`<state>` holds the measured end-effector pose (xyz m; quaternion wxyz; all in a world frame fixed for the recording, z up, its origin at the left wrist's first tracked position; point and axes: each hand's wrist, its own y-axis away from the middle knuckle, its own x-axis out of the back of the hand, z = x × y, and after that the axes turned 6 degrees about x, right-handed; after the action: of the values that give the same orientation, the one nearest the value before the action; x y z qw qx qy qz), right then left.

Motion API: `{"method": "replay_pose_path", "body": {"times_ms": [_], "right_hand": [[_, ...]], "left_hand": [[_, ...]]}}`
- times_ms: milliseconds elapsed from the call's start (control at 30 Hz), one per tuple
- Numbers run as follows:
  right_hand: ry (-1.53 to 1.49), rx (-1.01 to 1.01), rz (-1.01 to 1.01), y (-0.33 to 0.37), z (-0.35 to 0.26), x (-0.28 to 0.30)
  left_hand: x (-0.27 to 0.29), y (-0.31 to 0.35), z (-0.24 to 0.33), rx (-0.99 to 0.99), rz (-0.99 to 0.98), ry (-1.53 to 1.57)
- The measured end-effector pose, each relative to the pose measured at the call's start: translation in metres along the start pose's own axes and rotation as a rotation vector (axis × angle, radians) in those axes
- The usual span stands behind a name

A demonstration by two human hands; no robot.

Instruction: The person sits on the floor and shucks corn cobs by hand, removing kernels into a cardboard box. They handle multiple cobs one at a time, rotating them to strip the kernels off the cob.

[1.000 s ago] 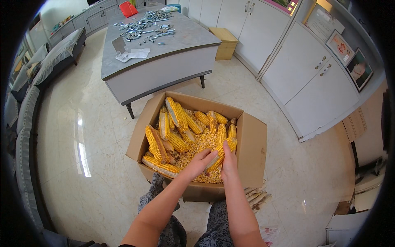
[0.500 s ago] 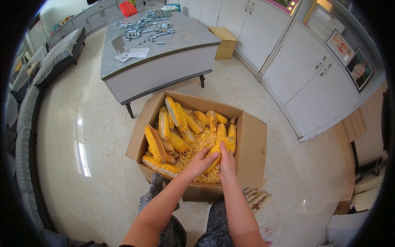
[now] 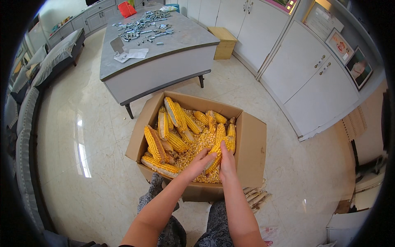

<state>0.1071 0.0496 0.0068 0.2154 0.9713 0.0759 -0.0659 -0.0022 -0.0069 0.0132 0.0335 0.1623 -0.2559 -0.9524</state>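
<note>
A yellow corn cob [image 3: 213, 159] lies between my two hands above the near right part of an open cardboard box [image 3: 252, 144]. My left hand [image 3: 198, 164] closes on it from the left, fingers against its kernels. My right hand [image 3: 227, 159] grips its right side, the thumb along the upper end. Underneath are loose corn kernels [image 3: 193, 153]. Whole cobs [image 3: 154, 144] lean in a pile along the box's left side, and several more cobs [image 3: 211, 119] lie at its far right. My fingertips under the held cob are partly hidden.
Bare stripped cobs [image 3: 256, 197] lie on the floor right of the box. Beyond it stands a grey table [image 3: 177, 45] with many small metal cylinders [image 3: 142, 26] on top. White cabinets [image 3: 304, 78] line the right; a sofa [image 3: 29, 123] runs along the left.
My left hand has shifted very slightly on the cob. Both hands keep hold of it, and the box's contents look the same.
</note>
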Motion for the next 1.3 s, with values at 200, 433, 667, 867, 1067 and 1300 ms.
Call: {"method": "replay_pose_path", "body": {"times_ms": [200, 433, 667, 867, 1067, 1300], "right_hand": [[-0.080, 0.033, -0.077, -0.005, 0.005, 0.005], [-0.076, -0.014, -0.049, -0.010, 0.010, 0.009], [-0.219, 0.044, -0.050, 0.003, -0.004, -0.003], [-0.249, 0.018, -0.112, -0.009, 0.008, 0.008], [-0.296, -0.011, -0.119, -0.013, 0.010, 0.010], [-0.200, 0.048, -0.072, -0.014, 0.015, 0.009]], "left_hand": [[0.008, -0.011, -0.010, -0.065, -0.014, -0.228], [0.005, 0.000, 0.001, -0.014, -0.020, -0.060], [0.009, -0.004, 0.000, 0.087, -0.059, 0.158], [0.005, -0.005, -0.004, 0.076, -0.066, 0.257], [0.010, -0.009, -0.010, 0.088, -0.149, 0.336], [-0.002, -0.002, 0.003, -0.034, 0.029, -0.123]]}}
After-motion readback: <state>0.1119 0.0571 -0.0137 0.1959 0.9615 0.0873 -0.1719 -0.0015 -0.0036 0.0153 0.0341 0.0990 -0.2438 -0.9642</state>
